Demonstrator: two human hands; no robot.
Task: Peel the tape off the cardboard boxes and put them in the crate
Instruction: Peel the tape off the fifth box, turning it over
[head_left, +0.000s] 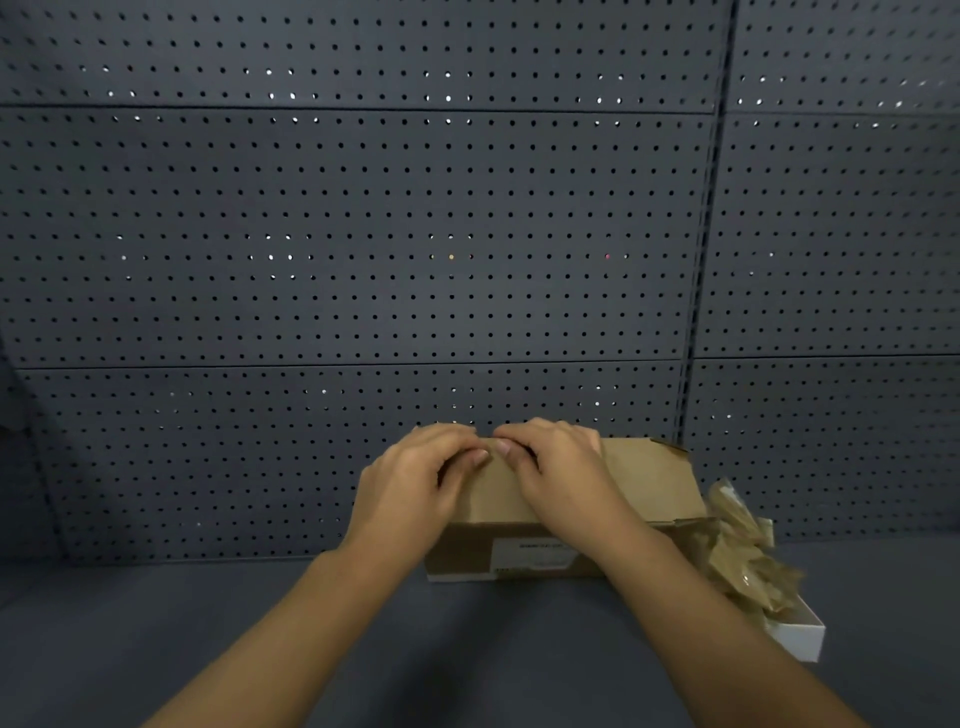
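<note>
A brown cardboard box (639, 480) with a white label on its front face lies on the dark grey shelf, low and right of centre. My left hand (415, 488) grips the box's left end, its fingers curled over the far top edge. My right hand (561, 467) lies on the lid beside it, fingertips curled at the same far edge and almost touching the left hand's. Whether tape is pinched between the fingers cannot be made out. A crumpled wad of peeled brown tape (748, 551) lies just right of the box.
A shallow white tray (802, 636) sits at the right, under the tape wad. A dark perforated back panel (363, 234) rises right behind the box. The grey shelf surface (208, 639) stretches left and toward me. No crate shows in view.
</note>
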